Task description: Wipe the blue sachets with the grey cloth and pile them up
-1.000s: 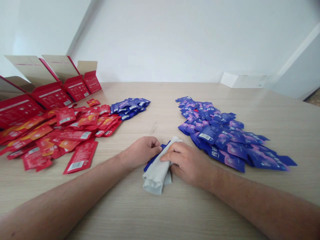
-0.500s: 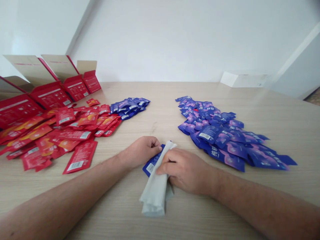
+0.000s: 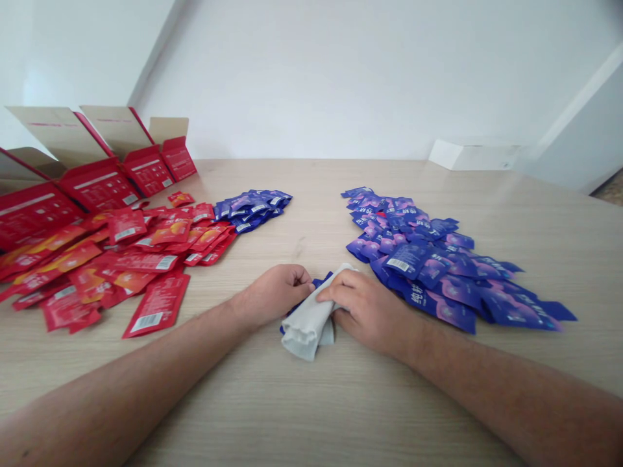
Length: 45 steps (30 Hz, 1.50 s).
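At the middle of the table my left hand (image 3: 276, 293) is closed, its thumb and fingers pinching the left edge of a blue packet (image 3: 318, 282). My right hand (image 3: 370, 310) grips a folded white cloth (image 3: 310, 319) and presses it over that packet. Most of the packet is hidden under the cloth; only bits of its far end and left side show. The cloth's loose folds hang toward me.
Red packets (image 3: 160, 305) lie heaped on the left, beside a smaller pile of blue packets (image 3: 253, 209). Open red boxes (image 3: 102, 185) stand behind them. Many purple-blue packets (image 3: 428, 266) spread out on the right. A white box (image 3: 477, 155) sits by the wall.
My right hand has slid the cloth away from me and slightly right, so it now covers more of the blue packet, including its barcode. The left hand stays in place.
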Motion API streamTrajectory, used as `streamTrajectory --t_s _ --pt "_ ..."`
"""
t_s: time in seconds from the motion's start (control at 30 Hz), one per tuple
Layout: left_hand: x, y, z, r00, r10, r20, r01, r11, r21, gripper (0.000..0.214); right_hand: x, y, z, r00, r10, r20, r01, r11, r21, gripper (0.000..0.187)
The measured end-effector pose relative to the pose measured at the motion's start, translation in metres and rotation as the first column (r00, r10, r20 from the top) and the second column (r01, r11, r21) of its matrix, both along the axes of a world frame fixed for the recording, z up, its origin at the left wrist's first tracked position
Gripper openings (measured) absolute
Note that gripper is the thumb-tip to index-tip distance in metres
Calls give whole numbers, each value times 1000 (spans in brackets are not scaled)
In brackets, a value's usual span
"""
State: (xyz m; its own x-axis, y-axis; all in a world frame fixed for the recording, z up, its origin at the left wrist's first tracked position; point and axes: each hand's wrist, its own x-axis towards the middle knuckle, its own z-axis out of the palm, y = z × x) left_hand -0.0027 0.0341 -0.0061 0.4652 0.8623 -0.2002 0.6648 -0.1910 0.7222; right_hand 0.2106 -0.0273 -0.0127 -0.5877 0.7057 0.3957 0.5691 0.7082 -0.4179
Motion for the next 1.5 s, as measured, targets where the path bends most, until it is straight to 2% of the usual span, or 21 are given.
streamTrajectory --t_s 0.07,0.17,0.23,0.37,0.43,0.6,0.73,0.8,0.97,1.03,1.17,1.33,1.37,1.5 --pt "0 0 -1 1000 -5 8 5 1000 3 33 -1 0 0 1000 -15 -5 15 1000 -1 36" --pt "0 0 1 1000 -21 19 21 999 42 31 -5 -5 -1 992 119 31 -119 993 14 33" --pt "1 0 2 1000 -17 19 16 998 53 30 -7 -6 -1 987 157 47 -158 987 19 31" --pt "1 -1 1 1000 2 25 -2 1000 10 31 -2 0 -1 1000 -14 9 13 1000 13 37" --pt "1 -2 0 1000 5 20 -5 1000 1 30 -1 0 -1 999 -34 5 34 999 13 38" --pt "0 0 0 1000 -21 8 21 998 63 30 -6 -5 -1 990 137 34 -138 990 27 31" --pt "0 0 -1 1000 -19 15 19 1000 23 31 -2 -1 -1 999 -26 29 26 999 19 36" --pt "0 0 -2 1000 -13 24 13 1000 -1 30 -1 -1 -1 998 -58 24 58 998 18 37" --pt "0 0 -1 999 -25 20 24 998 55 30 -7 -7 -1 987 154 39 -156 987 33 30" --pt "0 0 -1 1000 -20 18 19 999 51 31 -6 -6 -1 992 120 38 -121 992 28 32" --pt "0 0 -2 1000 -12 25 12 1000 9 32 -2 -1 -1 999 -40 19 39 999 19 38" --pt "1 0 1 1000 -25 13 24 997 72 29 -7 -6 0 989 146 38 -148 988 36 30" --pt "1 0 1 1000 -24 12 23 997 73 29 -7 -7 0 988 152 37 -154 987 35 30" --pt "0 0 -1 1000 -15 12 15 1000 16 32 -4 -3 0 1000 -8 22 8 1000 13 37"
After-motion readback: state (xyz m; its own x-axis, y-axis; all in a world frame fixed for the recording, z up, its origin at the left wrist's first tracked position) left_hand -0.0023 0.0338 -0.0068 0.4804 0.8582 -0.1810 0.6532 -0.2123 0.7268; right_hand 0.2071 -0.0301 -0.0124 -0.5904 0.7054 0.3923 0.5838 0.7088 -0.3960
